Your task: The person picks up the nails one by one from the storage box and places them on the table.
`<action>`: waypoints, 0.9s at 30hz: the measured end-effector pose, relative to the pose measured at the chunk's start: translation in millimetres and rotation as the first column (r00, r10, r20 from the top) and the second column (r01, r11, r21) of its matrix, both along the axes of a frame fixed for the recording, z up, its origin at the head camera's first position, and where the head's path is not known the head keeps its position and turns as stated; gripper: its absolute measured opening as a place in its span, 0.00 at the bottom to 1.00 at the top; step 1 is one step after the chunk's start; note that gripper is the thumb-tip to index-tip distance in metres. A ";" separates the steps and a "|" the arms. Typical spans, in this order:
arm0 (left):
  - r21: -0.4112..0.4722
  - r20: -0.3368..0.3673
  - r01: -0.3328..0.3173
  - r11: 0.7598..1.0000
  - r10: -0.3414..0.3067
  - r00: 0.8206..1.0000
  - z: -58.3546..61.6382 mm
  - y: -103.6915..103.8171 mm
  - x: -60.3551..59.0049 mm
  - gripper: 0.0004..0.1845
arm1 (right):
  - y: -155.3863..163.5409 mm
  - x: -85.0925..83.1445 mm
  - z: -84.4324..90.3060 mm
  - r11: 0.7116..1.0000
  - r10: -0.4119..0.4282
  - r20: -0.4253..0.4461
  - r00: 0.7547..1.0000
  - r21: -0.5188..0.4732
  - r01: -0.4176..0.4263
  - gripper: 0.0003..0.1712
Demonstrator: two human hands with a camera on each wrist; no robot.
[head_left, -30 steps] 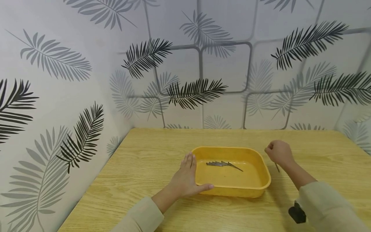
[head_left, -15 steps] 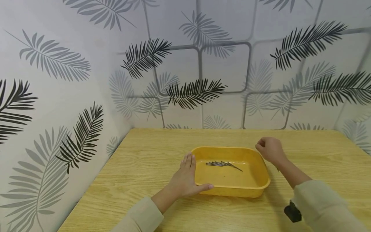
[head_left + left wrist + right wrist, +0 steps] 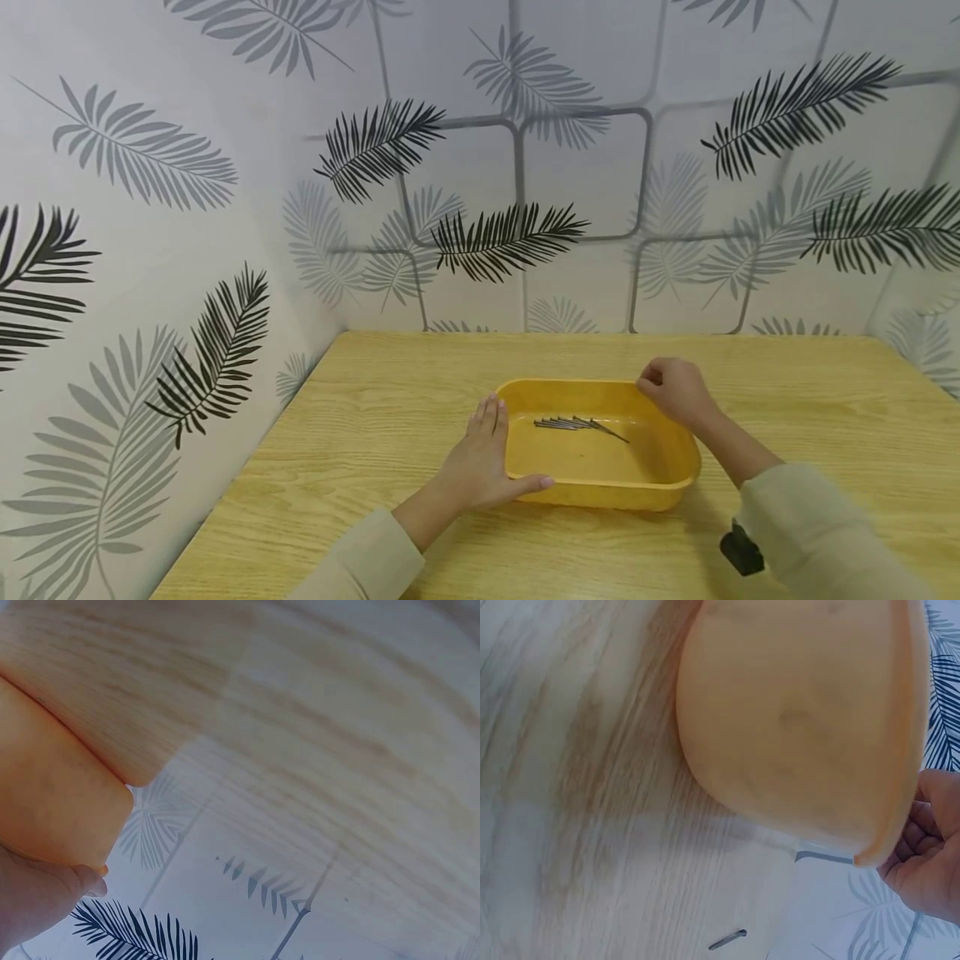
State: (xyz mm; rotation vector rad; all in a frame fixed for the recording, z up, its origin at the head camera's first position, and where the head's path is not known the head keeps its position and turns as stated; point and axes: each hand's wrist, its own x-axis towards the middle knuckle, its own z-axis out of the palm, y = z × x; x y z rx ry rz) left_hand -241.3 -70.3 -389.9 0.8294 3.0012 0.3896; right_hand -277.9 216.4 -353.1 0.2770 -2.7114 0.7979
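Note:
A yellow plastic tray (image 3: pixel 600 493) stands on the table, with several nails (image 3: pixel 561 424) lying side by side near its middle. My left hand (image 3: pixel 480 462) rests against its left end, fingers straight along the wall and thumb over the near rim. The left wrist view shows that thumb (image 3: pixel 91 881) at the tray's edge. At the far right corner is my right hand (image 3: pixel 678 392), fingers curled together close to the rim. No object can be made out in it, though its palm side is mostly hidden. A single nail (image 3: pixel 727 940) lies on the table in the right wrist view.
The wooden table (image 3: pixel 360 433) reaches back to a wall (image 3: pixel 480 292) printed with leaves. Another wall (image 3: pixel 187 275) borders it on the left. A black device (image 3: pixel 742 550) sits at my right sleeve.
My right hand has moved left from beside the tray to its far right corner, fingers still curled. The left hand, tray and nails inside stay put. My right arm now hides the nail on the table.

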 end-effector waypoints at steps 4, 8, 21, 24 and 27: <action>0.005 0.004 0.000 1.000 0.000 1.000 -0.5 0.0 0.0 0.58 | -5.7 -1.4 -5.2 0.999 0.045 0.031 0.999 0.026 -0.046 0.07; 0.003 0.003 -0.002 1.000 0.002 1.000 -1.2 0.0 0.0 0.59 | -13.0 -1.7 -8.8 0.994 0.090 0.072 0.993 0.052 -0.094 0.07; 0.001 -0.018 0.004 1.000 -0.004 1.000 -2.2 -0.6 -0.4 0.59 | -23.9 -5.3 -23.4 0.970 0.174 0.125 0.977 0.151 -0.192 0.06; 0.005 -0.016 0.004 1.000 -0.004 1.000 -1.8 -0.8 -0.3 0.59 | -24.7 -6.2 -26.7 0.959 0.185 0.140 0.973 0.189 -0.210 0.07; 0.006 -0.015 0.005 1.000 -0.004 1.000 -1.7 -1.1 -0.5 0.59 | -25.8 -6.9 -28.8 0.947 0.200 0.142 0.969 0.225 -0.228 0.09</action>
